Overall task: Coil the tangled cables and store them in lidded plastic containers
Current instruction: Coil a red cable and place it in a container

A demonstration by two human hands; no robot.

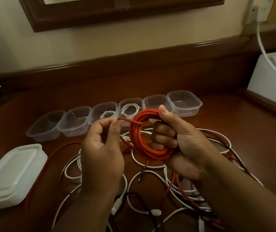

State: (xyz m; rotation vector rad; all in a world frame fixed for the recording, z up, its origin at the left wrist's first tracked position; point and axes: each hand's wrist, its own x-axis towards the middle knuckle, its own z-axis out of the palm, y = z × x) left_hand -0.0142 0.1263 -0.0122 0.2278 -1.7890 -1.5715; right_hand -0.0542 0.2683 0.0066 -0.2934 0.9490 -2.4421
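Right hand [180, 141] grips orange coil [144, 139]; left hand [103, 148] pinches its end.

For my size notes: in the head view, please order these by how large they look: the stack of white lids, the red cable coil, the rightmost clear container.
1. Stack of white lids, though it lies nearer the camera.
2. Red cable coil.
3. Rightmost clear container, farthest away; coil and container look close in size, so that order is unsure.

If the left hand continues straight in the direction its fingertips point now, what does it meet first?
Most likely the orange coil that the right hand holds. The left hand pinches the cable's free end and points right toward it. Depth is uncertain from one view.
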